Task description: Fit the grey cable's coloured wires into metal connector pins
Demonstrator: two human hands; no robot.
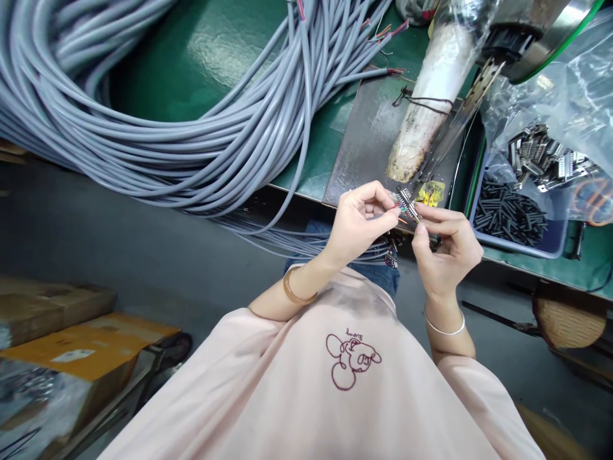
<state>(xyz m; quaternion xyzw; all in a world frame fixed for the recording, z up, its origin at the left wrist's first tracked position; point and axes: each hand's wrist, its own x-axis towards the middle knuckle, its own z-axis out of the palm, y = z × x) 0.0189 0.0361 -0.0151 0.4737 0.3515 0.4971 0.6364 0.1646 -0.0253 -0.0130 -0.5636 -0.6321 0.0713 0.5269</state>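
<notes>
Near the bench's front edge, my left hand [358, 222] pinches thin coloured wires [402, 220] between thumb and fingertips. My right hand [445, 248] is closed, its thumb and fingertips gripping the lower end of a small metal multi-pin connector [407, 203]. The wire tips lie against the connector's pin side; whether any are joined to it I cannot tell. Just beyond my right fingertips a yellow piece [431, 193] sits on the dark metal plate [361, 137]. Below, grey cables [306, 239] lie over my lap, with metal connectors [391, 255] at their ends.
A thick loop of grey cables [230, 134] covers the bench's left side. A wrapped white tube [426, 108] slants down to the plate. At right, a blue bin [558, 246] holds black sleeves [510, 211] and a bag of metal connectors [541, 153]. Cartons [96, 338] stand lower left.
</notes>
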